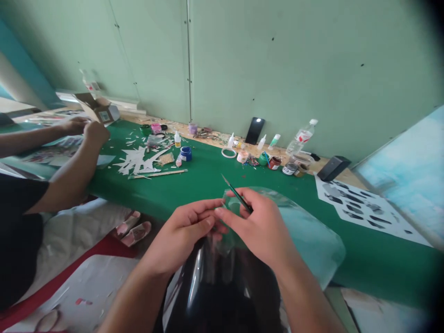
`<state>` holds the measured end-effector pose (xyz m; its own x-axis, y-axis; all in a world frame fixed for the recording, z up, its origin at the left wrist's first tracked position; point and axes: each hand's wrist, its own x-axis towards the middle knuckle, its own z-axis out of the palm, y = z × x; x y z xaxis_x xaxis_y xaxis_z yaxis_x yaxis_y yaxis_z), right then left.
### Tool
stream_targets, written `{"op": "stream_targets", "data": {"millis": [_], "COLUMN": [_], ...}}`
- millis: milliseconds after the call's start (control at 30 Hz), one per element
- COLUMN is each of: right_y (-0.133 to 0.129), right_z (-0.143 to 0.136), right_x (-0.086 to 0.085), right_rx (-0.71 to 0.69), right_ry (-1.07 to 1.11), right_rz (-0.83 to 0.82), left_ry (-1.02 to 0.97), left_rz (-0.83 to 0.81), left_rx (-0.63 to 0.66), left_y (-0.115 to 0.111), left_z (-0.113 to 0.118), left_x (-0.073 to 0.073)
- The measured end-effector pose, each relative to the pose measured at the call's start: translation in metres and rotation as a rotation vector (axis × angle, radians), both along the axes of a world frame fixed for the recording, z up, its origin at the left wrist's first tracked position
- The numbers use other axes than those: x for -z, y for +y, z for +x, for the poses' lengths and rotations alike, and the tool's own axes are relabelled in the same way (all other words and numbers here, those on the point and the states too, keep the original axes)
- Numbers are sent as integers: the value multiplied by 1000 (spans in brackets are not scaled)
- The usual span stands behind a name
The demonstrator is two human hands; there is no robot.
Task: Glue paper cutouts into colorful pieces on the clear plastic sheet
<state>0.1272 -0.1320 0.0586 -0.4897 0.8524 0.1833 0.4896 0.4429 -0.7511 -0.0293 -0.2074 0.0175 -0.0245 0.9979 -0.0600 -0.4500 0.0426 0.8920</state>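
My left hand (190,226) and my right hand (262,224) meet in front of me over the table's near edge. The left thumb and fingers pinch the edge of a clear plastic sheet (312,231). A slim, pen-like tool (239,197) with a dark green handle and a pointed tip is held in my right hand, its tip aimed up and left. I cannot tell whether it is a brush or a knife. The right thumb and fingertips also touch the sheet beside the left fingers. The sheet spreads right across the green tabletop (208,185); glossy reflections show over my dark lap.
At left, another person's hands (92,132) work near an open cardboard box (100,111). White paper scraps (135,162), a blue paint jar (186,153), a phone (255,130) and a plastic bottle (303,136) line the back. A printed sheet (367,208) and black box (333,168) are at right.
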Motion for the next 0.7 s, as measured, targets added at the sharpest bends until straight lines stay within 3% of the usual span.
{"op": "stream_targets", "data": {"millis": [467, 700], "right_y": [1, 8], "right_z": [5, 12], "right_x": [3, -1], "right_rx": [-50, -137], "right_ry": [-1, -55], "right_rz": [-137, -264], "left_ry": [72, 20], "left_rz": [14, -6], "left_rx": [16, 27], "left_y": [0, 5], "left_z": [1, -1], "left_x": [2, 13]}}
